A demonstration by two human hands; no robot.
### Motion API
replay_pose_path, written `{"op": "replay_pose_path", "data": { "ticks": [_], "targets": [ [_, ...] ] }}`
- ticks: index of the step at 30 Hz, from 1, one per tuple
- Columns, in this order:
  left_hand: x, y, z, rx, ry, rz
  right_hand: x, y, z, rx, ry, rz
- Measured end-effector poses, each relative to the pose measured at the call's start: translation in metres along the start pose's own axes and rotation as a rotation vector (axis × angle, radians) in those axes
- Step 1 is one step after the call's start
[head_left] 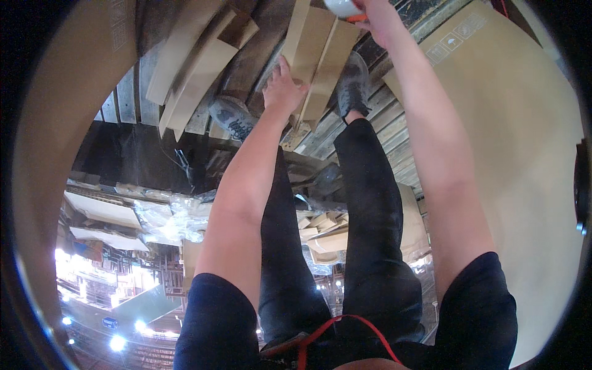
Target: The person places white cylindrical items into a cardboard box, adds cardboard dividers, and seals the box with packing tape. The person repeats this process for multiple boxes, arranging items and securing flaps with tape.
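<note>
The person's dark-clad body (376,265) was nearest, and a large carton (512,166) stood at the right. Between the grey shoes (353,83) was a long, creased cardboard piece (305,37). The left hand (285,94) was at its near left edge, fingers loosely spread, closed on nothing that showed. The right hand (380,23) was curled round a white-and-orange object (343,7), cut off by the upper edge. Careful work probably called for the left palm to brace the board flat, clear of the creases.
</note>
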State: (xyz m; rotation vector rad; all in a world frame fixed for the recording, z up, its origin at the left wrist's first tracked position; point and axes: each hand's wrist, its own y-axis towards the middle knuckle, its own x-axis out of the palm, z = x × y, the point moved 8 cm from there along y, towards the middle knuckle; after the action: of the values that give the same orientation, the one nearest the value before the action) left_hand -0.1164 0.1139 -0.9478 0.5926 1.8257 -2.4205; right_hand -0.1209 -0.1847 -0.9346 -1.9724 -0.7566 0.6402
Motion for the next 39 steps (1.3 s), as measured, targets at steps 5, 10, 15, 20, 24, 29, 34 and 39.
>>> {"op": "replay_pose_path", "data": {
  "ticks": [5, 10, 15, 20, 24, 29, 34, 39],
  "targets": [
    [-0.019, 0.005, -0.005, 0.090, 0.087, -0.006, 0.038, 0.008, 0.017, -0.176, -0.434, -0.030],
    [-0.146, -0.019, -0.016, 0.321, 0.020, 0.877, 0.040, 0.018, 0.002, -0.274, -0.509, 0.152],
    [-0.226, -0.012, -0.074, 0.095, 0.252, 0.998, 0.035, 0.016, 0.001, -0.285, -0.887, 0.182],
    [-0.219, 0.045, -0.008, 0.137, 0.179, 0.587, -0.007, 0.004, 0.010, -0.495, -1.100, 0.286],
    [-0.252, 0.049, -0.041, 0.043, 0.425, 0.725, 0.030, -0.043, -0.014, -0.567, -0.836, 0.337],
    [-0.251, -0.029, -0.002, 0.038, 0.225, 0.690, -0.035, -0.180, -0.030, -0.602, -0.472, 0.397],
    [-0.272, -0.212, -0.004, -0.016, 0.039, 0.674, -0.093, -0.337, -0.139, -0.801, -0.344, 0.419],
    [-0.307, -0.443, 0.045, -0.038, -0.044, 0.568, -0.180, -0.469, -0.287, -1.012, -0.273, 0.575]
  ]
}}
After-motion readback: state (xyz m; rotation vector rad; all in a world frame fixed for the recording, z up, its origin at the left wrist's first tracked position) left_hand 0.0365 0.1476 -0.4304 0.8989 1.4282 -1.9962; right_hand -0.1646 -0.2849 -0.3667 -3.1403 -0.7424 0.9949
